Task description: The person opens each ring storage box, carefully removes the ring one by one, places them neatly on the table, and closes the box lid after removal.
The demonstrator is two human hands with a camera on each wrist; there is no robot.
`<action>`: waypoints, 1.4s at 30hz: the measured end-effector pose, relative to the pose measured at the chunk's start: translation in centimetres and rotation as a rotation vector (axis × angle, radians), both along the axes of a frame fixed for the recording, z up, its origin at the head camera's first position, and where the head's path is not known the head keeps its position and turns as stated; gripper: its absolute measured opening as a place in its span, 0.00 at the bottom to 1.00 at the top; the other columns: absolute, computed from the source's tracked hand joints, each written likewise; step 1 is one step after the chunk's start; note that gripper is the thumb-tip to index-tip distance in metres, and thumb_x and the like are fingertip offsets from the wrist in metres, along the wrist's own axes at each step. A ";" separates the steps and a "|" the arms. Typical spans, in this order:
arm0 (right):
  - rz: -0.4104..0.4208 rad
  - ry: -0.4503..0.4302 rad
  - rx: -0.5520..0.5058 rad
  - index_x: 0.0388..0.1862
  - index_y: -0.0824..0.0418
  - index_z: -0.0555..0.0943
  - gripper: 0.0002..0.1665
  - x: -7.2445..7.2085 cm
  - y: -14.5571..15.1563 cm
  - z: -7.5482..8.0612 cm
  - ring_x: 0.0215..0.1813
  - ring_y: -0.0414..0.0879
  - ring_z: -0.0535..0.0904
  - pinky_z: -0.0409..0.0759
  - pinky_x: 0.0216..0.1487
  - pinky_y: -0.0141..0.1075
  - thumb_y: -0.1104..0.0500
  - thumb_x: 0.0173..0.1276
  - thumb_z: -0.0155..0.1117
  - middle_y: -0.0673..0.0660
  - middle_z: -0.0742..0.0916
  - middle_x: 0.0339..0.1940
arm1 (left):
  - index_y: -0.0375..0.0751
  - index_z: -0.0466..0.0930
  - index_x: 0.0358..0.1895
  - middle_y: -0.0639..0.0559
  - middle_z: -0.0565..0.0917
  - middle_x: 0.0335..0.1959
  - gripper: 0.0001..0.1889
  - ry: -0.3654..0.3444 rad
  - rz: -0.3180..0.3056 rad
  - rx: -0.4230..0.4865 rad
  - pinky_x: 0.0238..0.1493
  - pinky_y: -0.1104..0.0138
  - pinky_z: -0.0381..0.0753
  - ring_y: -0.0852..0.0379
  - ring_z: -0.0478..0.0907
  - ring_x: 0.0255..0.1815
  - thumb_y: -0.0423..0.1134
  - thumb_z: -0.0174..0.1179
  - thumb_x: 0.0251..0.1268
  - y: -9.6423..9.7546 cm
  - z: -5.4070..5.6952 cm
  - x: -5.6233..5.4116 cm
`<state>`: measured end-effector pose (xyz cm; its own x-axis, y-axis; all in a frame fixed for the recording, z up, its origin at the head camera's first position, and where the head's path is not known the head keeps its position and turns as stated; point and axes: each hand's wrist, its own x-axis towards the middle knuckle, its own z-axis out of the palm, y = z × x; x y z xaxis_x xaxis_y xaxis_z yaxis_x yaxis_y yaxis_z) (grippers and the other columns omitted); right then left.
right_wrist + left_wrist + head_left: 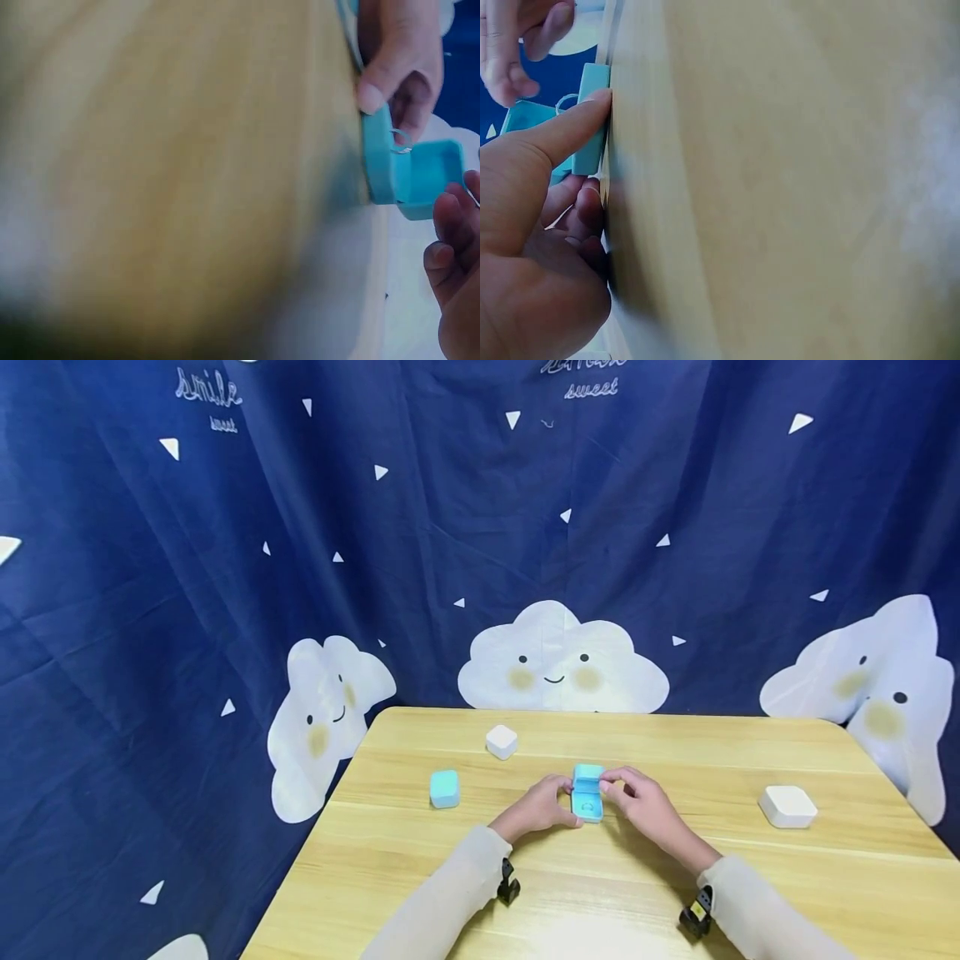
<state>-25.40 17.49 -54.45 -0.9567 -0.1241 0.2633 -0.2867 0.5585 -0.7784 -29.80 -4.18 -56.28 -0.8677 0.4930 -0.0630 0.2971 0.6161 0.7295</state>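
Gripping open turquoise box, ring inside

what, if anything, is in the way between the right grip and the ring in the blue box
Nothing visible. The right grip is beside the raised lid, and the ring stands uncovered in the open box. The left grip holds the box's other side, not covering the ring.
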 end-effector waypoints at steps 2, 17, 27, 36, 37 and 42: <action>0.025 0.004 0.040 0.50 0.53 0.85 0.13 0.1 -0.2 -0.4 0.29 0.40 0.70 0.70 0.29 0.32 0.48 0.74 0.63 0.49 0.83 0.39 | 0.41 0.80 0.56 0.55 0.80 0.51 0.28 0.004 0.006 -0.010 0.64 0.62 0.74 0.60 0.75 0.54 0.43 0.79 0.50 0.0 0.1 0.1; 0.088 -0.037 0.102 0.46 0.58 0.87 0.09 0.1 -1.7 -1.5 0.34 0.38 0.74 0.74 0.34 0.30 0.62 0.67 0.69 0.52 0.88 0.44 | 0.38 0.78 0.59 0.51 0.77 0.54 0.32 -0.005 0.033 -0.031 0.63 0.62 0.75 0.58 0.75 0.54 0.43 0.79 0.50 -0.1 0.1 0.3; 0.087 0.006 0.108 0.37 0.59 0.87 0.05 -0.3 -2.1 -1.8 0.41 0.43 0.81 0.79 0.40 0.32 0.67 0.64 0.70 0.54 0.89 0.40 | 0.39 0.78 0.60 0.51 0.77 0.55 0.32 0.008 0.023 -0.042 0.64 0.63 0.74 0.58 0.75 0.55 0.44 0.78 0.51 -0.1 0.0 0.3; 0.085 -0.017 0.094 0.36 0.60 0.87 0.05 -0.4 -2.1 -1.7 0.44 0.47 0.83 0.81 0.43 0.34 0.69 0.64 0.69 0.55 0.89 0.40 | 0.37 0.78 0.58 0.50 0.77 0.53 0.31 0.023 0.016 -0.050 0.61 0.65 0.75 0.58 0.75 0.54 0.43 0.78 0.51 0.0 0.1 0.3; 0.081 -0.022 0.093 0.36 0.61 0.87 0.05 -0.4 -2.1 -1.7 0.44 0.47 0.83 0.81 0.43 0.33 0.69 0.64 0.69 0.54 0.89 0.39 | 0.37 0.79 0.58 0.50 0.77 0.53 0.30 0.027 0.013 -0.052 0.61 0.65 0.75 0.58 0.75 0.53 0.43 0.78 0.51 0.0 0.1 0.3; 0.052 -0.053 0.084 0.35 0.64 0.86 0.01 -0.5 -2.4 -1.6 0.44 0.46 0.83 0.81 0.44 0.34 0.67 0.66 0.69 0.53 0.89 0.37 | 0.38 0.81 0.53 0.50 0.78 0.50 0.27 0.059 -0.015 -0.048 0.58 0.66 0.75 0.59 0.74 0.51 0.41 0.79 0.50 -0.2 0.2 0.3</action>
